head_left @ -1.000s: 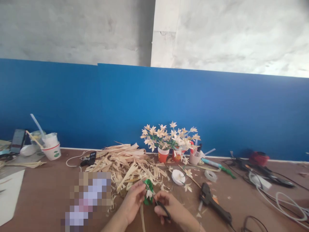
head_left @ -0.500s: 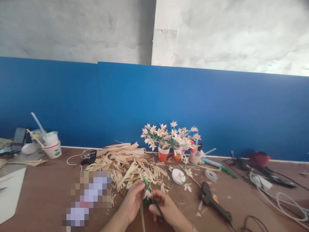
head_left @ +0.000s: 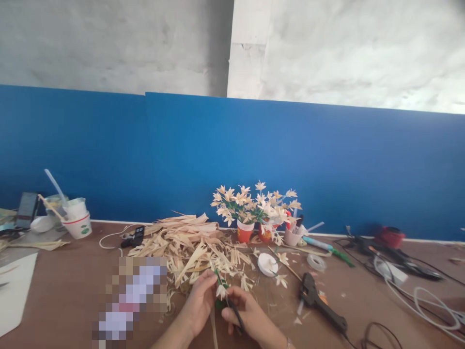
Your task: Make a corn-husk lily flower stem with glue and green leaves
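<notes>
My left hand (head_left: pixel 200 301) is pinched on something green, with a small pale flower (head_left: pixel 221 292) right beside its fingertips. Scissors with black handles (head_left: pixel 235 314) are in my right hand (head_left: pixel 244 310), their thin blades pointing up and left past the flower, close to my left fingers. A pale strip (head_left: pixel 214 327) hangs down between the two hands. Behind them spreads a heap of dry husk strips (head_left: pixel 192 245). Pale flowers on green stems (head_left: pixel 241 201) stand in a red cup (head_left: pixel 245 232).
A glue gun (head_left: pixel 321 303), a white lid (head_left: pixel 268 265) and a tape roll (head_left: pixel 317 262) lie to the right, with cables (head_left: pixel 432 310) beyond. At left are a white cup (head_left: pixel 79 226), a phone (head_left: pixel 28 209) and a white sheet (head_left: pixel 16 291).
The scissors have shifted slightly in my right hand, and their handles look a little further apart. The small flower shows more clearly between my hands.
</notes>
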Demonstrator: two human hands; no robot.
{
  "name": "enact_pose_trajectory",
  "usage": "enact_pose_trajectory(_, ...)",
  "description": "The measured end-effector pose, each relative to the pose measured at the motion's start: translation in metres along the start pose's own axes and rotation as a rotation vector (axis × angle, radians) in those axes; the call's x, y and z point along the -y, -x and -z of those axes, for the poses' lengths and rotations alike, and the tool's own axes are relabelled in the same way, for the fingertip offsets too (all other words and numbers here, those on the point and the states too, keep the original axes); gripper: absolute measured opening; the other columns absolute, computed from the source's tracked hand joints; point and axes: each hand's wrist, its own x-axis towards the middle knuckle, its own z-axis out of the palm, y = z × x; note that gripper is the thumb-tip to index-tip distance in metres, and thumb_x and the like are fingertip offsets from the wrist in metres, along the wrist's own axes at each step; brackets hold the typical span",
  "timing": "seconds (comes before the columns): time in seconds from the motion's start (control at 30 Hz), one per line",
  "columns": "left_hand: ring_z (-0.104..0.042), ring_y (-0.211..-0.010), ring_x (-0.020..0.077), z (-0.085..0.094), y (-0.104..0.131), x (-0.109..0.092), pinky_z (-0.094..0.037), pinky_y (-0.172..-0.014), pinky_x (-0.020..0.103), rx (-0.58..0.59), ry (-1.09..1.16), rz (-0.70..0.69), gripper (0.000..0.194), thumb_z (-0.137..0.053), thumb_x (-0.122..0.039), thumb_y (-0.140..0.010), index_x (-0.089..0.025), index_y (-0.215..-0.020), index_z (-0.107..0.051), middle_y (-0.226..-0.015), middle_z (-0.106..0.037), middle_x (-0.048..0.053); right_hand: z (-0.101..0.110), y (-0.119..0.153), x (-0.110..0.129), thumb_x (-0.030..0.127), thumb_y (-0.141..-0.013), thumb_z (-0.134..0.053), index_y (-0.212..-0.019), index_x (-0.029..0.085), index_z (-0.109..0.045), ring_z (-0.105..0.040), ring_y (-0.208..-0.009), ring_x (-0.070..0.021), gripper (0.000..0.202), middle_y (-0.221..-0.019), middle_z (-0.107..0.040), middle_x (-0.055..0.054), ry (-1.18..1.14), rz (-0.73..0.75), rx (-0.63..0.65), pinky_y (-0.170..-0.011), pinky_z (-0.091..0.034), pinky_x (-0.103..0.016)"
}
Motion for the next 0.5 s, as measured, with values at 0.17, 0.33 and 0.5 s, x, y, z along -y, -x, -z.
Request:
enact_pose_trajectory(0.17,-0.054,-0.061,0.0134,0.0005,-0.0012,0.001,-0.04,-0.064,0.026,-0.018,0.001,-0.001,0.011,-0.067,-0.021,-0.068,-0.016,-0.065,-0.057,-0.062,-0.059,0.0,-0.0006,-0.0022,-0.0052,0.041,-0.056,-0.078,-0.081,0.018,-0.053,-0.044,-0.052,-0.0057,0.043,-0.068,-0.048,0.005,0.013,0.065,-0.031,-0.045,-0.045,-0.018)
enact_pose_trajectory(0.33,-0.054,-0.06,0.0135,0.0017,-0.0029,0.0025,-0.04,-0.064,0.026,-0.011,-0.025,0.003,0.012,-0.069,-0.022,-0.066,-0.015,-0.064,-0.059,-0.061,-0.059,0.0,-0.0044,-0.0012,-0.0027,0.045,-0.06,-0.075,-0.082,0.019,-0.052,-0.041,-0.052,-0.0058,0.041,-0.069,-0.045,0.005,0.077,0.081,-0.07,-0.045,-0.042,-0.018)
enact_pose_trajectory(0.5,-0.053,-0.059,0.0126,0.0014,-0.0032,0.0026,-0.041,-0.063,0.025,-0.05,-0.02,0.019,0.013,-0.071,-0.02,-0.063,-0.015,-0.063,-0.059,-0.059,-0.059,-0.001,-0.0088,0.0,0.0023,0.049,-0.061,-0.073,-0.081,0.02,-0.049,-0.037,-0.048,-0.0046,0.042,-0.065,-0.044,0.006,0.124,0.084,-0.104,-0.04,-0.035,-0.015)
